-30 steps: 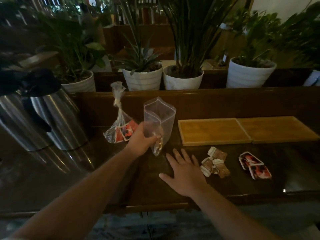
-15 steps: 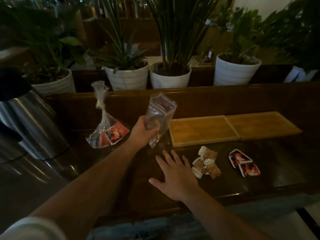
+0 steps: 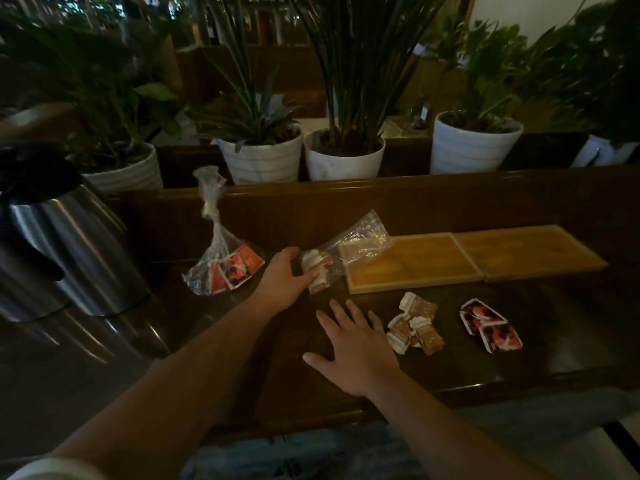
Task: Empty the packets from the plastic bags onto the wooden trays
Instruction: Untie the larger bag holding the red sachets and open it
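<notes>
Partly hidden: left hand's fingers behind bag.

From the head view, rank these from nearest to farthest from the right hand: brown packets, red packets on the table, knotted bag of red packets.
From the right hand:
1. Brown packets, just to its right.
2. Red packets, farther right.
3. Knotted bag, far left, beyond the left hand.

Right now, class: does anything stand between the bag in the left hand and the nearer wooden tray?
Nothing visible does. The left hand holds the bag right beside the tray, and the bag's far end already overhangs the tray's near corner.
</notes>
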